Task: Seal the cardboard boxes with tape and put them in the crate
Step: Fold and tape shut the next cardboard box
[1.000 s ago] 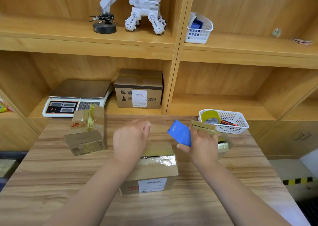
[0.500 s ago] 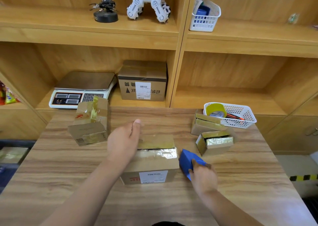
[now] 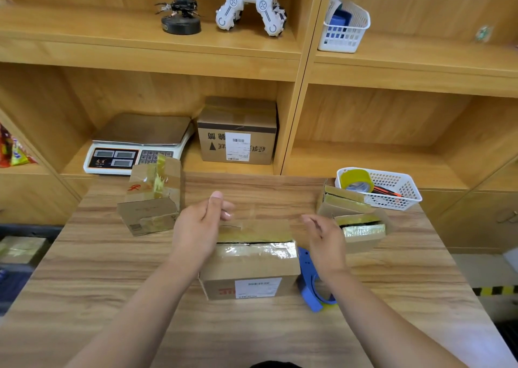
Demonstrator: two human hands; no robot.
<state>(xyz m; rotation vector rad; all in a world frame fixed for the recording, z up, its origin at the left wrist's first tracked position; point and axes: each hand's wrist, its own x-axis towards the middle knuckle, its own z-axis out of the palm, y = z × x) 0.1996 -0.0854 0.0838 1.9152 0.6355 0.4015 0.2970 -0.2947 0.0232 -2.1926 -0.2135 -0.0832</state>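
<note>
Cardboard with shiny tape along its top seam, the middle box point(image 3: 249, 266) sits on the wooden worktop point(image 3: 112, 269). The left hand point(image 3: 197, 227) rests at the box's far left corner with thumb and fingertips drawn together, though I cannot tell whether they pinch anything. The right hand point(image 3: 326, 242) hovers loosely spread, holding nothing, just above the blue tape dispenser point(image 3: 307, 280), which stands against the box's right side.
</note>
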